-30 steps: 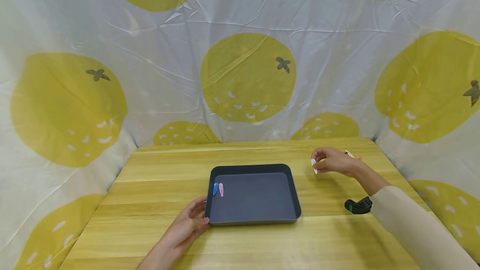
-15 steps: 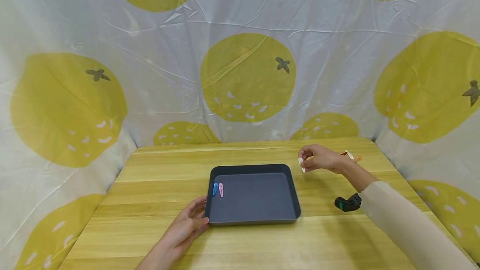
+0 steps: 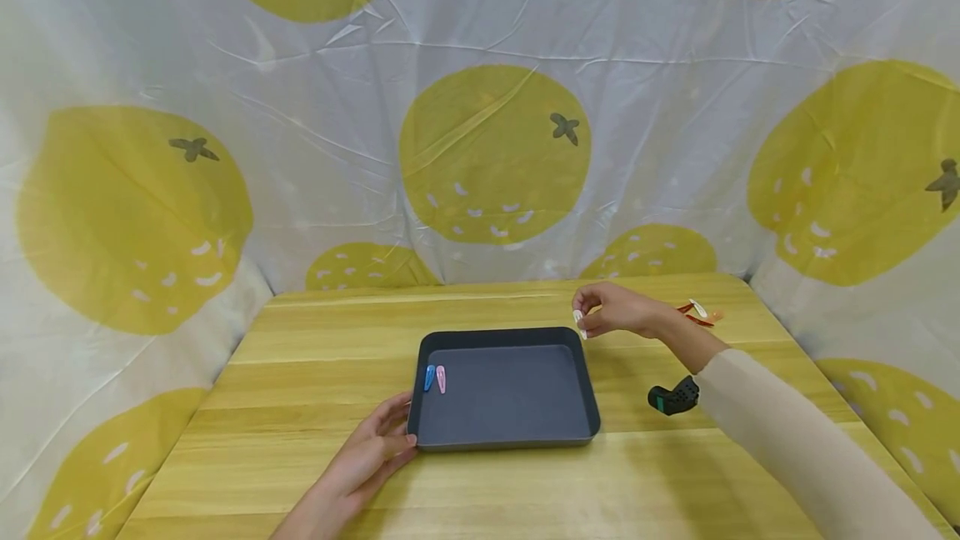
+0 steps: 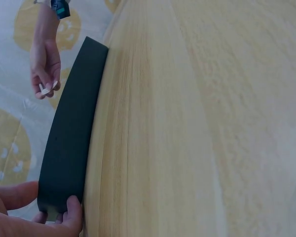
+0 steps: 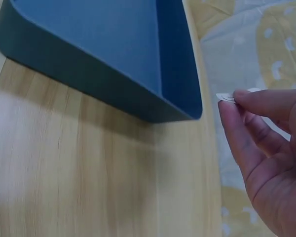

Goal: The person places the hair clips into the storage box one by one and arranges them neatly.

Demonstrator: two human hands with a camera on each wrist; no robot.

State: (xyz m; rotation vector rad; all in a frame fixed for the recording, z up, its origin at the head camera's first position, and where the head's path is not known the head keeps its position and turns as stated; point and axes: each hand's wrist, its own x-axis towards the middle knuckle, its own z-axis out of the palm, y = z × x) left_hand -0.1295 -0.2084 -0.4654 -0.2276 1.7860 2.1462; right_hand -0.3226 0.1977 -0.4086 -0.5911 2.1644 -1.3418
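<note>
A dark grey rectangular tray (image 3: 510,443) stands on the wooden table, a blue hair clip (image 3: 430,378) and a pink hair clip (image 3: 441,380) lying side by side at its left. My left hand (image 3: 372,450) grips the tray's near left corner; the left wrist view shows thumb and fingers (image 4: 74,217) on either side of it. Just off the tray's far right corner, above the table, my right hand (image 3: 618,310) pinches a white hair clip (image 3: 580,323) between thumb and fingers. The right wrist view shows part of this clip (image 5: 226,97) past the fingertips.
Red hair clips (image 3: 699,321), another white clip (image 3: 698,307) and a small orange item (image 3: 716,316) lie at the table's far right. A black perforated device (image 3: 673,397) shows by the right sleeve (image 3: 795,432). A lemon-patterned curtain (image 3: 495,157) hangs behind the table (image 3: 315,373).
My right hand has moved left with the white hair clip, nearer to the tray's far right corner. More of the red clips shows behind the wrist. The left hand and tray have stayed put.
</note>
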